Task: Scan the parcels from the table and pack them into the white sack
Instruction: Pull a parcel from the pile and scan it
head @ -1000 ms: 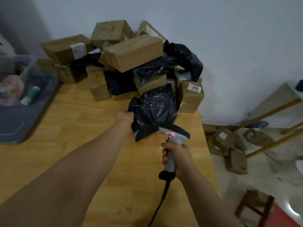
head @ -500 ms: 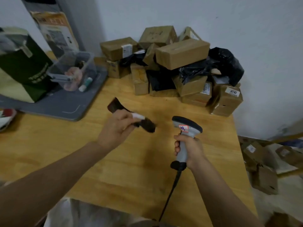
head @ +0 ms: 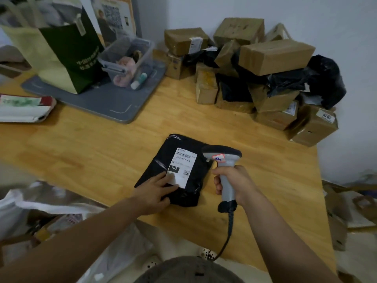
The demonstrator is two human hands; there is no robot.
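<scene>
A black plastic parcel (head: 187, 193) lies flat on the wooden table (head: 102, 152), its white barcode label facing up. My left hand (head: 155, 190) rests on the parcel's near left corner with straight fingers on the label's lower edge. My right hand (head: 234, 182) grips the handle of a grey barcode scanner (head: 224, 160), whose head hovers just right of the label. A pile of brown boxes and black bags (head: 265, 78) sits at the table's far right corner. The white sack (head: 24, 203) stands open below the table's near left edge, with parcels inside.
A grey tray (head: 106, 103) at the far left carries a green paper bag (head: 61, 54) and a clear bin (head: 130, 58). A flat white and red packet (head: 22, 109) lies at the left edge. Cardboard pieces litter the floor on the right (head: 346, 211).
My left hand carried the black parcel from the pile toward me and laid it flat, label up. The scanner in my right hand came in beside the label.
</scene>
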